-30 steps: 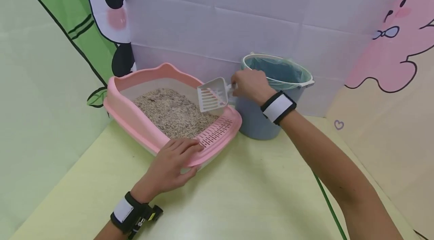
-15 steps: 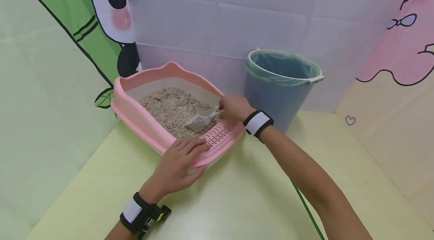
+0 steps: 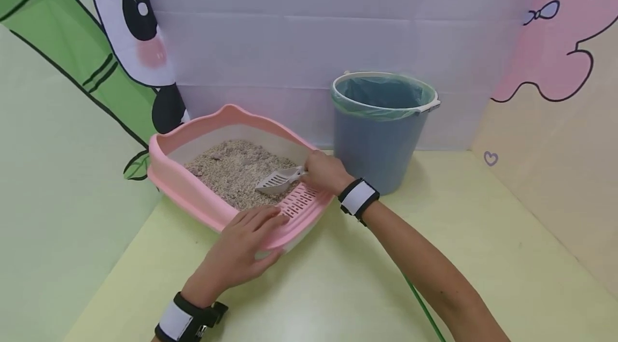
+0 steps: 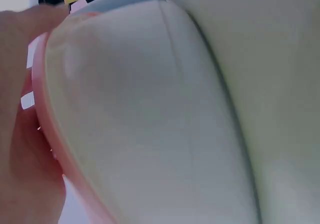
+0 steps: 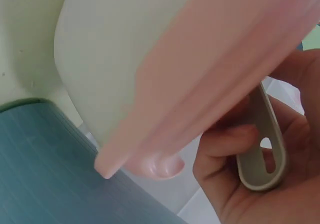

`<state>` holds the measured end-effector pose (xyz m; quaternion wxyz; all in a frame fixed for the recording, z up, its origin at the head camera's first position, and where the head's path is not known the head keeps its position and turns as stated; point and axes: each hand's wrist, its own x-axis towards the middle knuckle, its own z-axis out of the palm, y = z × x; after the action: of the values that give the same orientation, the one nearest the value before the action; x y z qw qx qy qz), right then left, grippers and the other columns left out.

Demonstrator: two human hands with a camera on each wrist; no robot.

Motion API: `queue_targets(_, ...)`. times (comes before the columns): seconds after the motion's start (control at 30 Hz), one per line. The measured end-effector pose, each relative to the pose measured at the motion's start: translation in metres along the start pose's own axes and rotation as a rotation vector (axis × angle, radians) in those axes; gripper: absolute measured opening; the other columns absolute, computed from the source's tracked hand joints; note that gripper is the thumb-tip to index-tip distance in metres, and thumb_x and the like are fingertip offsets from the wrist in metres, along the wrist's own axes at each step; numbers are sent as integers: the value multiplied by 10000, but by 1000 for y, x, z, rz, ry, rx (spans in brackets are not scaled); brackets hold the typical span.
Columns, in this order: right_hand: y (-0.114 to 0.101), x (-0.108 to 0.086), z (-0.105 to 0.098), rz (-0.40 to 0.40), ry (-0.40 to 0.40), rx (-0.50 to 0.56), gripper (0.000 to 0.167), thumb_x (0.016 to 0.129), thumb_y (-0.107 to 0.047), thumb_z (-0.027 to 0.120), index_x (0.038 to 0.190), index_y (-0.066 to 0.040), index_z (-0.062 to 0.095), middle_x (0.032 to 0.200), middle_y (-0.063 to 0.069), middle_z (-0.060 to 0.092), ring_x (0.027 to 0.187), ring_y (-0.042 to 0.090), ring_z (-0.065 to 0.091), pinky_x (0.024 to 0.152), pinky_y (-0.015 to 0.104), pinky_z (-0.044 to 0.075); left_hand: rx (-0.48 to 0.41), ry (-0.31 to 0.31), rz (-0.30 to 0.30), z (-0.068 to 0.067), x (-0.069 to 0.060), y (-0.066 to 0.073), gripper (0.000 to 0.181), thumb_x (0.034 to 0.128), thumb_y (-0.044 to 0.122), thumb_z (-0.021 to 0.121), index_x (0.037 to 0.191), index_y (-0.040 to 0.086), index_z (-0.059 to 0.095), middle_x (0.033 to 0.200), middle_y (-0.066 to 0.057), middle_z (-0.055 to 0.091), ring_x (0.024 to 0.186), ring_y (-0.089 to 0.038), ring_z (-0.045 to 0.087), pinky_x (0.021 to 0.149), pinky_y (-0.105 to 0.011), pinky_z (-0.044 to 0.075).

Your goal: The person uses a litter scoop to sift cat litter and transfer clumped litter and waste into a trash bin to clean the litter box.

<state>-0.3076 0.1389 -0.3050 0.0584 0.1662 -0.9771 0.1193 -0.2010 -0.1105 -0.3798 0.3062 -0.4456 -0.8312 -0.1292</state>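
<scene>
A pink litter box point(image 3: 193, 199) with sand-coloured litter point(image 3: 236, 170) stands at centre-left in the head view. My right hand point(image 3: 325, 171) grips the handle of a grey slotted scoop point(image 3: 277, 181), whose head rests at the litter surface near the slotted ledge. In the right wrist view the fingers curl round the scoop handle point(image 5: 262, 139) beside the pink rim point(image 5: 195, 84). My left hand point(image 3: 238, 250) holds the front corner of the box, fingers on top of the ledge and thumb below the rim. The left wrist view shows the box's pale side point(image 4: 140, 104).
A blue-grey bucket point(image 3: 376, 143) with a green liner stands behind and right of the box, near the back wall. A green cord point(image 3: 425, 307) runs beneath my right forearm. Printed cloth walls surround the pale green surface point(image 3: 338, 288).
From above the box's right edge, the scoop has come down and left into the litter with my right hand. My left hand keeps its place on the rim. The head view has shifted.
</scene>
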Motion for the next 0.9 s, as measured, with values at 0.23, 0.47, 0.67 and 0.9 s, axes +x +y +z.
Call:
queue_targets(0.23, -7, -13, 7, 6, 89, 117, 286, 965, -277, 752, 1115, -35, 773, 1099, 104, 676, 967, 215, 591, 804, 353, 535, 244, -211, -191, -54, -21, -57, 1385, 499, 411, 1045, 1633, 119, 305, 1594, -240, 431, 1479, -494, 372, 1217, -671, 320)
queue_targets(0.47, -41, -43, 2, -83, 166, 191, 345, 978, -182, 708, 1287, -29, 699, 1221, 190, 652, 923, 218, 632, 753, 314, 591, 358, -196, -296, -78, -26, -142, 1233, 536, 163, 1035, 1537, 67, 322, 1511, -331, 389, 1384, -626, 336, 1018, -800, 353)
queue_targets(0.67, -86, -68, 12, -185, 82, 89, 248, 1071, -266, 577, 1113, -108, 764, 1107, 116, 659, 794, 144, 596, 563, 198, 510, 328, -150, -302, -66, -38, -176, 1070, 551, -48, 960, 1415, 18, 333, 1481, -402, 385, 1331, -723, 370, 1036, -866, 355)
queue_targets(0.9, -107, -78, 33, -221, 155, -100, 559, 922, -762, 587, 858, -246, 793, 1001, 45, 702, 712, 119, 569, 425, 219, 438, 352, 30, -243, -41, -41, -185, 924, 582, -256, 812, 1352, 11, 378, 1393, -375, 443, 1281, -655, 414, 958, -769, 502)
